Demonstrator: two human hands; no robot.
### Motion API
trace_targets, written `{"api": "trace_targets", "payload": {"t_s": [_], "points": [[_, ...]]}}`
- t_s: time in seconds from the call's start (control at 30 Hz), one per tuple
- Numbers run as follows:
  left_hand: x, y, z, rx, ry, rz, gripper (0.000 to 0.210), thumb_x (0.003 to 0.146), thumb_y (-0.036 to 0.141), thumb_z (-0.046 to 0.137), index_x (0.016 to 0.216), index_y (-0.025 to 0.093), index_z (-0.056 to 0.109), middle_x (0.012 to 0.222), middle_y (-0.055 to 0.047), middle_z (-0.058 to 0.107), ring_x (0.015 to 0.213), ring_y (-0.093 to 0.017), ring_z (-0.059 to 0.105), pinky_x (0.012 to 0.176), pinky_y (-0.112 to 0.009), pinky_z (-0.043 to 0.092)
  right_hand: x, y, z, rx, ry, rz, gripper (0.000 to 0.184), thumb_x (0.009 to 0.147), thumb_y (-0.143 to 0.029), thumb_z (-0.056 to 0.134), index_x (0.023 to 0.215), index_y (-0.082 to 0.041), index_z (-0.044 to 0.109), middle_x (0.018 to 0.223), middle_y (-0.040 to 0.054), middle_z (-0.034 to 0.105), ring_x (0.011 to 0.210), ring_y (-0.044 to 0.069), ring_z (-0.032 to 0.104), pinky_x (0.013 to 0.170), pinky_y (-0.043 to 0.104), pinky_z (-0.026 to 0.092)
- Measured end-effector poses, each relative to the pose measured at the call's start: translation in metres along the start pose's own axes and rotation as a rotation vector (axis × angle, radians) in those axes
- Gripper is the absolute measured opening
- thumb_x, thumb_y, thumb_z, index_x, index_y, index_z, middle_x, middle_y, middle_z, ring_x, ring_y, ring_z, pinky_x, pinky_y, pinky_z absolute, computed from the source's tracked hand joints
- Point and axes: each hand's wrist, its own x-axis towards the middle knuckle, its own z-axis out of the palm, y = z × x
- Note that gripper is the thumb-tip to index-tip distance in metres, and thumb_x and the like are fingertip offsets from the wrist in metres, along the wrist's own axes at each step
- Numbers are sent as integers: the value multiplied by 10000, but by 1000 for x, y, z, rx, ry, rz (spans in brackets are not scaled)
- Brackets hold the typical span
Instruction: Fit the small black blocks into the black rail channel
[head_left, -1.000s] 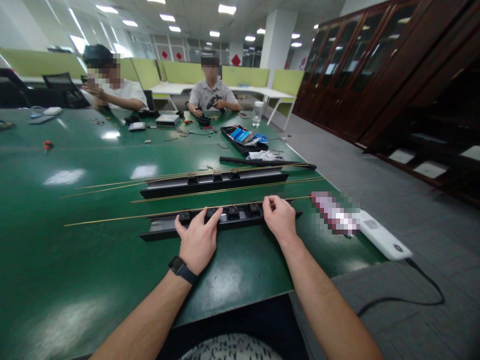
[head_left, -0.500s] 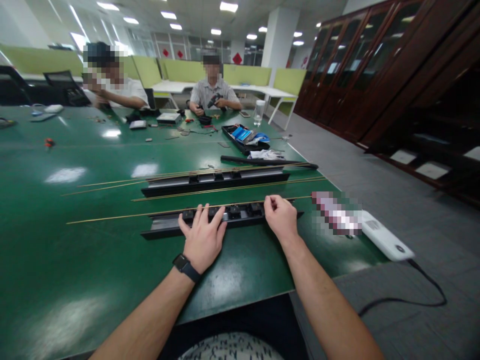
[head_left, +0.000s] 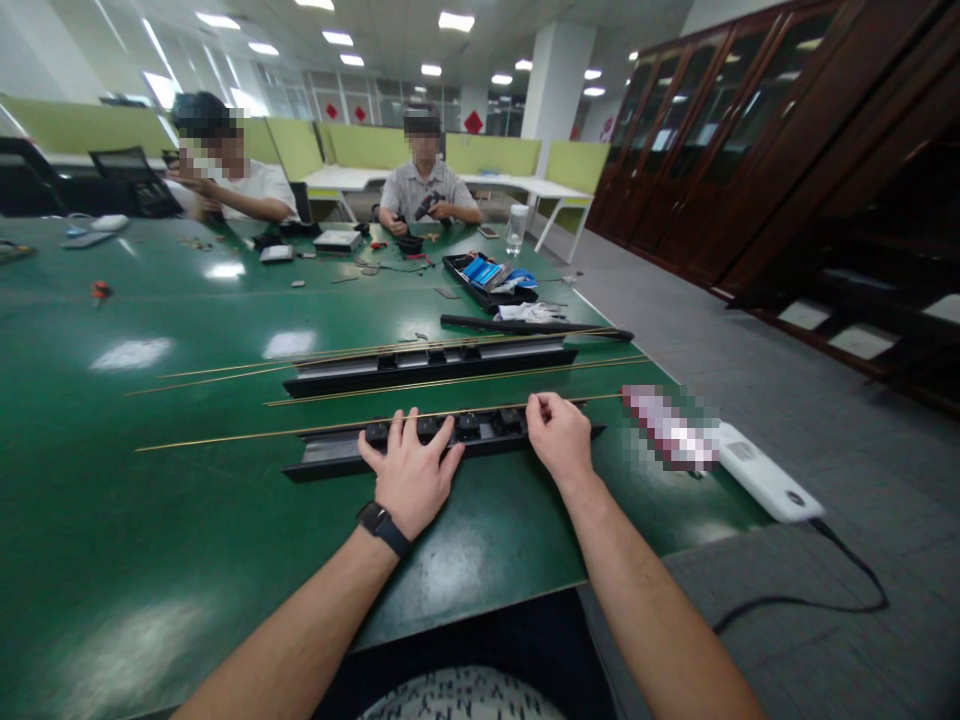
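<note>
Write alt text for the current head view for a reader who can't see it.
A person's left hand is spread over a black channel holding dark blocks, while the right hand appears to pinch a thin golden rod along it. Farther back on the green table are a second channel and more rods; two people sit opposite.

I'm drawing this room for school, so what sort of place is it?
Probably an office doubling as a workshop: green partitions and white desks, plus a big green table holding long black rails.
</note>
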Motion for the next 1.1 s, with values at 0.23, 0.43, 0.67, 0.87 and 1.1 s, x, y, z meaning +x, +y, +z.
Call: {"api": "trace_targets", "payload": {"t_s": [0.23,0.43,0.67,0.87,1.1], "points": [[3,8,-2,9,-2,-48,437,1032,545,527,1426,414,665,1570,-212,551,1505,-432,428,1135,-845,165,-1,1,1,-5,-2,-6,337,1017,-410,517,884,-214,757,774,52,732,753,198,641,753,310,437],[6,14,-1,6,27,-76,432,1014,560,557,1396,405,688,1541,-214,572,1486,-428,445,1130,-837,169,-1,1,1,-1,2,-8,335,1015,-409,513,892,-214,756,774,53,733,764,204,652,759,311,443],[6,14,5,-32,85,-86,402,1017,539,555,1349,389,723,1525,-206,590,1479,-399,459,1158,-804,137,-1,1,1,1,2,-10,334,1011,-417,515,901,-213,755,777,53,738,762,203,651,762,314,451],[7,13,8,-63,117,-94,383,1021,540,548,1304,376,748,1488,-206,618,1459,-373,482,1163,-780,144,-1,1,0,5,-16,4,326,1008,-413,511,914,-216,753,781,57,738,780,210,660,771,315,461],[6,13,8,-67,122,-93,394,1031,535,531,1326,378,738,1504,-195,608,1456,-382,483,1169,-771,137,1,3,0,4,8,32,345,1007,-447,502,951,-202,738,828,76,759,815,222,681,794,327,471]]}}
